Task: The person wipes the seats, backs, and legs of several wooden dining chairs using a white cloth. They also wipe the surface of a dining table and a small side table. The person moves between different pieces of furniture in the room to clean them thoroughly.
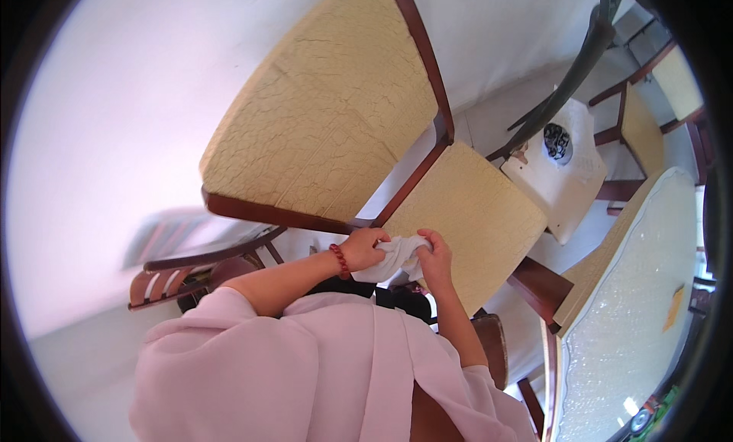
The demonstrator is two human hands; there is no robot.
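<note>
Between my two hands is a bunched white cloth [398,254]. My left hand [364,250], with a red bead bracelet at the wrist, grips its left end. The right end is pinched between the thumb and fingers of my right hand [435,261]. Both hands are above the near edge of a chair seat [472,207] covered in cracked tan upholstery. Beyond them rises the chair's padded backrest [326,104], framed in dark reddish wood. The cloth's lower folds are partly hidden by my hands.
A white stool [564,184] with a black-patterned item [556,141] stands right of the seat. A table [630,304] with a clear, shiny cover fills the far right. Another wooden chair [215,264] is at left, by the white wall [114,127]. A dark curved chair frame [564,89] reaches in from upper right.
</note>
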